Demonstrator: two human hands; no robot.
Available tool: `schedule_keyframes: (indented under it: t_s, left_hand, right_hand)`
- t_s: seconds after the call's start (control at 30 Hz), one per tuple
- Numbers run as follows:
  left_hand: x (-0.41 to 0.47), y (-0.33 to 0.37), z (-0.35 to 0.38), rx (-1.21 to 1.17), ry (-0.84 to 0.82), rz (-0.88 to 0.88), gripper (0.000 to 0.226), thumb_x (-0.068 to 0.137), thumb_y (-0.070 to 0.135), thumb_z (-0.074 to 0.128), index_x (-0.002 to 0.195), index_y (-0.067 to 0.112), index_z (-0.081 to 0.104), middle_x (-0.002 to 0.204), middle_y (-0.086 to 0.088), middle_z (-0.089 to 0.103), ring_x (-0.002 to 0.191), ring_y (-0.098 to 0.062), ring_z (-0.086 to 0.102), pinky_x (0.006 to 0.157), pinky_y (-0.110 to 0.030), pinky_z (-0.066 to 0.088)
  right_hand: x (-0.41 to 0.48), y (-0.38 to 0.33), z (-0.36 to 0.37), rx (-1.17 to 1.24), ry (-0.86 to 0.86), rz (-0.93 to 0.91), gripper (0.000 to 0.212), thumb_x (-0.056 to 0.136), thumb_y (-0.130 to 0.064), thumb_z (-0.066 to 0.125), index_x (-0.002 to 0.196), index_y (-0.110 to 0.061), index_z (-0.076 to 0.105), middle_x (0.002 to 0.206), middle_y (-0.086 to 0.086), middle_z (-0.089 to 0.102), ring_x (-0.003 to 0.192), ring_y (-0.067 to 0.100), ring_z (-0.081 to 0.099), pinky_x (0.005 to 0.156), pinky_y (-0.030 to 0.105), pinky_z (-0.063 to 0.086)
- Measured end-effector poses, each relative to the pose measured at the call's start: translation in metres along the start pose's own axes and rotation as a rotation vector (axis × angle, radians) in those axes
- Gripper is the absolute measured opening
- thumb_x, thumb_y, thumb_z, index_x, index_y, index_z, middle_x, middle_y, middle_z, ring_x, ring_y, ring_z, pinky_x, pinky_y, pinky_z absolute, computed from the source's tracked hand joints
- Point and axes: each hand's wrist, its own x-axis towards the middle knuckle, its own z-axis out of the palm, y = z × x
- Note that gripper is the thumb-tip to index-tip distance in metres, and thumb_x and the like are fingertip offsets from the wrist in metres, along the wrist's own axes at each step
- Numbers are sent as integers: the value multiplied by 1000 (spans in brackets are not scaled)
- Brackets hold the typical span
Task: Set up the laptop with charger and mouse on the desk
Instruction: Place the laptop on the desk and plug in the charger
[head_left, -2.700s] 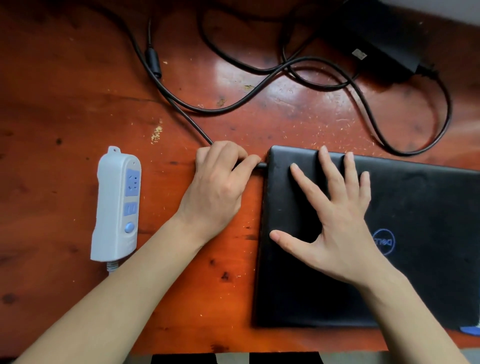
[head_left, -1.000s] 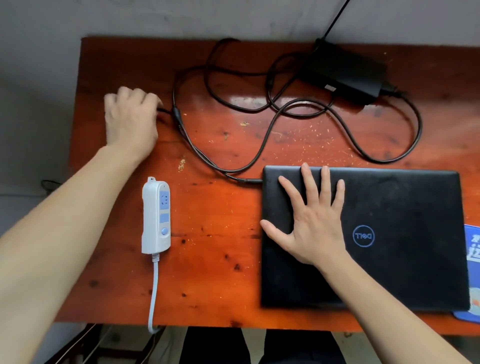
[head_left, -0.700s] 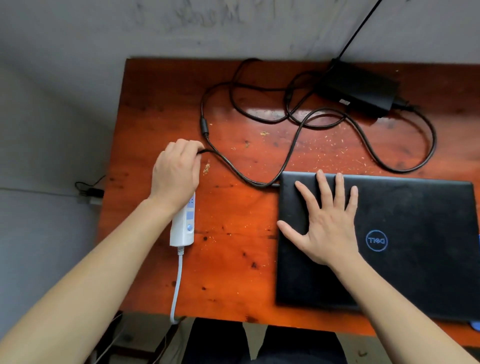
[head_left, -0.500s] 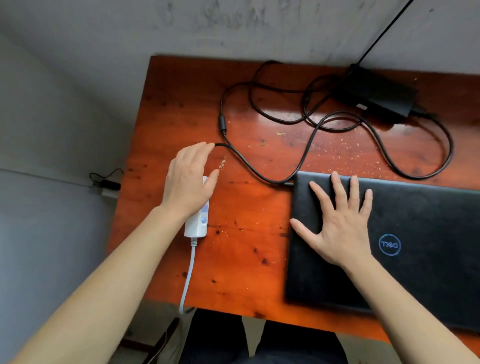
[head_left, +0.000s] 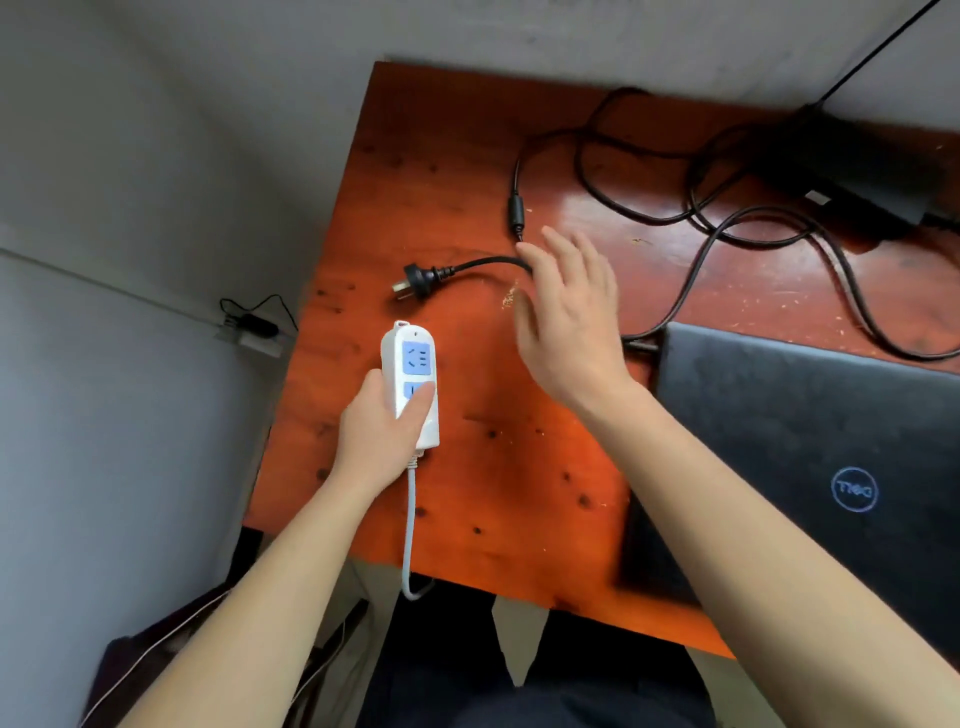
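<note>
A closed black laptop (head_left: 810, 447) lies on the right of the red-brown wooden desk (head_left: 441, 171). The charger's black brick (head_left: 852, 171) sits at the far right, its cables (head_left: 727, 244) looped across the desk, one end at the laptop's left edge. The black wall plug (head_left: 413, 279) lies loose on the desk, just beyond a white power strip (head_left: 413, 374) with blue sockets. My left hand (head_left: 382, 434) grips the strip's near end. My right hand (head_left: 569, 322) hovers open to the right of the plug, blurred, holding nothing.
The strip's white cord (head_left: 410, 530) hangs over the desk's front edge. The desk's left edge borders a grey wall and floor, where a small black adapter (head_left: 254, 327) lies. A thin black cable (head_left: 878, 49) runs up the back wall.
My left hand let go of the plug and took hold of the power strip. My right hand left the laptop lid and swung left toward the plug. The view turned left.
</note>
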Motion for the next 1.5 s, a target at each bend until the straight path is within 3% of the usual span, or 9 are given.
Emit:
schedule_keyframes:
  t_s: [0.2, 0.37, 0.6, 0.77, 0.97, 1.13, 1.3, 1.4, 1.5]
  left_hand:
    - [3, -1, 4, -131, 12, -14, 35, 81, 44, 78, 96, 24, 54, 86, 11, 62, 70, 3, 64, 43, -5, 41]
    - [6, -2, 6, -56, -3, -29, 44, 84, 51, 73, 110, 24, 49, 93, 12, 57, 77, -3, 60, 52, -10, 40]
    - [10, -2, 5, -41, 0, -12, 42, 85, 47, 72, 110, 18, 54, 96, 2, 63, 84, -17, 60, 59, -23, 41]
    - [10, -2, 3, -24, -48, 41, 50, 88, 49, 67, 122, 16, 52, 105, 3, 62, 88, -13, 59, 56, -15, 35]
    - [1, 6, -3, -111, -89, -54, 39, 91, 44, 68, 116, 18, 52, 105, 0, 62, 87, -12, 62, 57, -15, 42]
    - [-34, 25, -16, -205, 109, -28, 32, 95, 54, 55, 107, 25, 49, 96, 5, 65, 85, -16, 68, 60, -25, 55]
    - [-60, 51, -44, -345, 173, 112, 44, 82, 76, 48, 96, 35, 56, 83, 9, 69, 72, -12, 71, 56, -27, 58]
    - [-68, 76, -63, -449, 155, 196, 50, 84, 80, 42, 94, 35, 63, 85, 8, 74, 74, -13, 73, 60, -33, 60]
    - [-75, 101, -77, -559, 132, 163, 68, 79, 87, 34, 109, 37, 69, 99, 7, 77, 87, -13, 75, 67, -31, 62]
  right_hand:
    - [42, -32, 54, -172, -309, -194, 57, 102, -15, 45, 157, -19, 31, 157, 3, 42, 145, 29, 34, 113, 46, 28]
    - [40, -26, 60, -296, -267, -200, 40, 103, -37, 48, 137, -18, 58, 120, 11, 61, 113, 36, 53, 98, 47, 30]
    - [-3, -43, 24, -2, -274, -158, 34, 107, -40, 42, 121, -13, 56, 102, 7, 59, 84, 38, 60, 64, 37, 32]
    - [-34, -50, 4, 208, -273, -56, 28, 107, -42, 37, 119, -21, 51, 77, -13, 51, 75, 25, 59, 60, 35, 28]
    - [-53, -45, -35, 291, -255, 55, 28, 106, -48, 36, 119, -27, 51, 54, -12, 47, 57, 10, 47, 58, 36, 29]
    - [-58, -31, -79, 517, -204, 61, 22, 107, -44, 41, 120, -34, 54, 62, -21, 52, 56, 5, 48, 53, 23, 32]
    - [-62, -25, -107, 679, -170, 28, 20, 104, -50, 42, 119, -51, 55, 71, -2, 51, 63, 3, 46, 57, 26, 39]
    - [-65, -31, -111, 660, -204, -28, 21, 103, -51, 45, 121, -56, 54, 75, -13, 55, 67, 0, 50, 61, 23, 42]
    - [-71, -35, -106, 598, -207, -69, 28, 103, -44, 51, 130, -44, 60, 85, -30, 61, 78, -3, 58, 69, 13, 40]
